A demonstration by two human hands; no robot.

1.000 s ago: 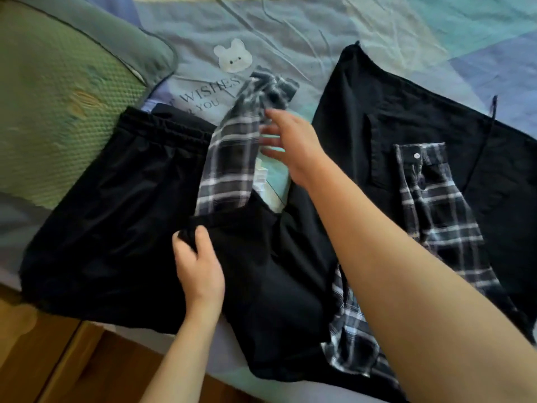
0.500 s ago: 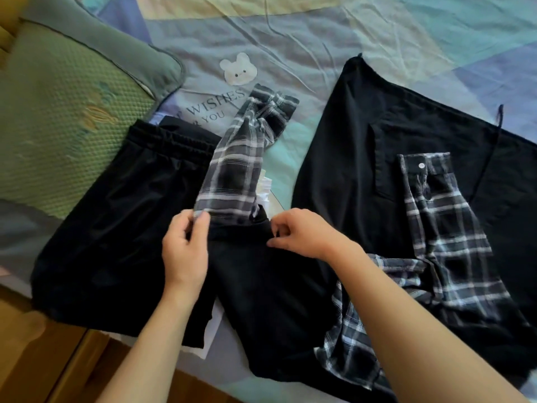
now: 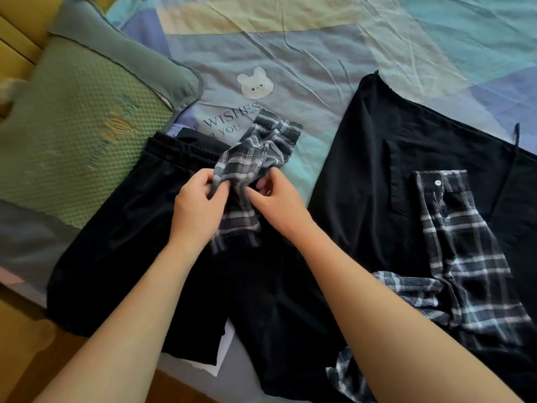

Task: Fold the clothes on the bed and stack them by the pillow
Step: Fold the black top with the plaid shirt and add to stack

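Note:
A black-and-white plaid sleeve (image 3: pixel 255 152) lies bunched over black clothing in the middle of the bed. My left hand (image 3: pixel 199 207) pinches its left edge and my right hand (image 3: pixel 279 205) grips its right side. Black shorts (image 3: pixel 116 228) with an elastic waistband lie next to the green pillow (image 3: pixel 72 126) at the left. A black garment (image 3: pixel 276 301) spreads under my forearms. The other plaid sleeve (image 3: pixel 453 242) rests on a large black garment (image 3: pixel 406 170) at the right.
The patchwork bedsheet (image 3: pixel 290 53) with a bunny print stretches across the back. A wooden bed frame (image 3: pixel 26 344) runs along the lower left edge. A white paper or tag (image 3: pixel 223 353) sticks out under the black cloth near the front.
Both hands moved up from the black cloth's edge onto the plaid sleeve and gathered it, so it is now bunched and shorter. The view shifted slightly.

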